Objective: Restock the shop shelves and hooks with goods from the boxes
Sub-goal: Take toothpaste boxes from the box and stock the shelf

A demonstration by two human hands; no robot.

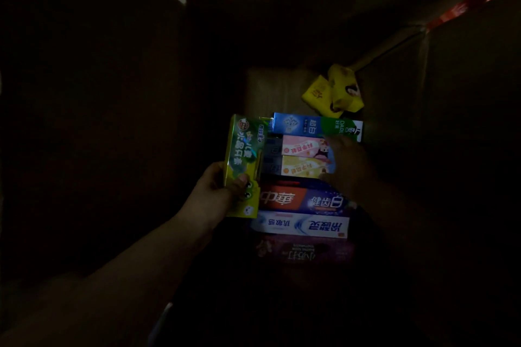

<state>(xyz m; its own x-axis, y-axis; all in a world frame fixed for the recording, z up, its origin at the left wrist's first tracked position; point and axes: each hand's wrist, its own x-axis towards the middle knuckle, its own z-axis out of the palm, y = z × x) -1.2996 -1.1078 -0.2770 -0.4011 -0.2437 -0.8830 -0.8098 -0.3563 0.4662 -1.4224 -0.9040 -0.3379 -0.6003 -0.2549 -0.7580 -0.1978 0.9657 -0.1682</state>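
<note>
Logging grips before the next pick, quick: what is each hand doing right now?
Left hand: grips the green-yellow carton.
Right hand: over the pink and yellow cartons; too dark to tell its grip.

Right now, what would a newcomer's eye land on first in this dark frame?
The bright row of toothpaste boxes lying flat at the bottom of the dim carton, mid-frame. Next, the green box that the left hand grips upright at their left edge, while the right hand reaches onto the pink and yellow boxes. Yellow packets sit behind.
</note>
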